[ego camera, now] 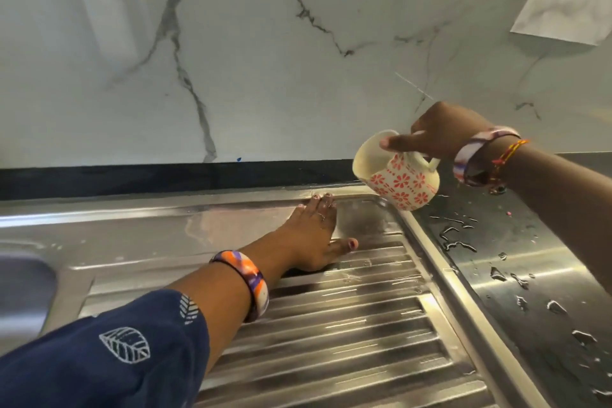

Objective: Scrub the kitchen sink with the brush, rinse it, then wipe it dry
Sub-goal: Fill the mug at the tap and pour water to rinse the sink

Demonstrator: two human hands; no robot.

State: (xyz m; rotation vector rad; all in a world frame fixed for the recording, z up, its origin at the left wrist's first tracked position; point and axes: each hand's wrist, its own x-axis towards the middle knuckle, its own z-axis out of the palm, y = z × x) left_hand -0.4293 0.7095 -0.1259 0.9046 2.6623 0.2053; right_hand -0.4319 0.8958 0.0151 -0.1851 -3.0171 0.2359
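Note:
The steel sink's ribbed drainboard (347, 325) fills the lower middle of the head view, wet and shining. My left hand (311, 235) lies flat on its far right corner, fingers straight and reaching the back rim. My right hand (437, 136) holds a cream mug with red flowers (397, 180) by its handle, thumb on the rim. The mug is tipped with its mouth to the left, just above the drainboard's far right corner. No brush or cloth is in view.
The sink basin (23, 288) shows only as a dim edge at the far left. A steel counter (530, 275) with scattered water drops lies to the right. A marble wall (265, 60) with a black strip along its foot rises behind.

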